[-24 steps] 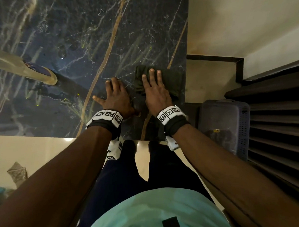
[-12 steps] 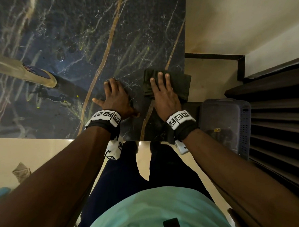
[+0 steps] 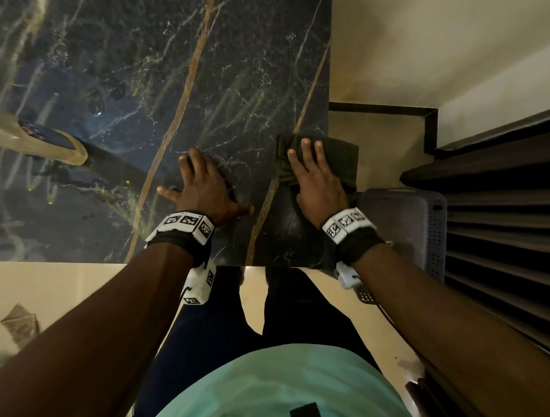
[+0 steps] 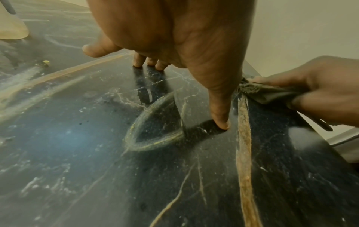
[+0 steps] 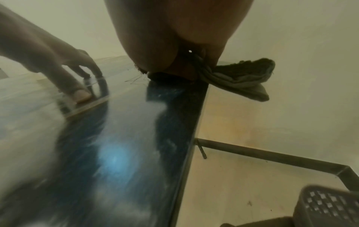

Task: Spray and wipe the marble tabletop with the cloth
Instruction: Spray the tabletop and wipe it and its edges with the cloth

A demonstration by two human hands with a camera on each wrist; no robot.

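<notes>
The dark marble tabletop (image 3: 147, 61) has gold and white veins and wet streaks. My right hand (image 3: 313, 178) presses flat on a dark green cloth (image 3: 342, 160) at the table's right edge, fingers straight. Part of the cloth (image 5: 244, 76) hangs over that edge. The left hand (image 3: 202, 186) rests spread on the bare marble just left of the cloth, fingertips (image 4: 219, 118) touching the stone. A beige translucent bottle (image 3: 34, 141) with a blue label stands at the far left.
A grey perforated basket (image 3: 405, 223) sits on the floor just right of the table corner, below my right wrist. Dark slatted furniture (image 3: 502, 234) fills the right side. Droplets (image 3: 98, 103) lie on the marble. A crumpled scrap (image 3: 21, 323) is on the beige floor.
My right hand has slid the cloth rightward to the table's edge, where it now overhangs. The left hand has stayed planted in the same spot.
</notes>
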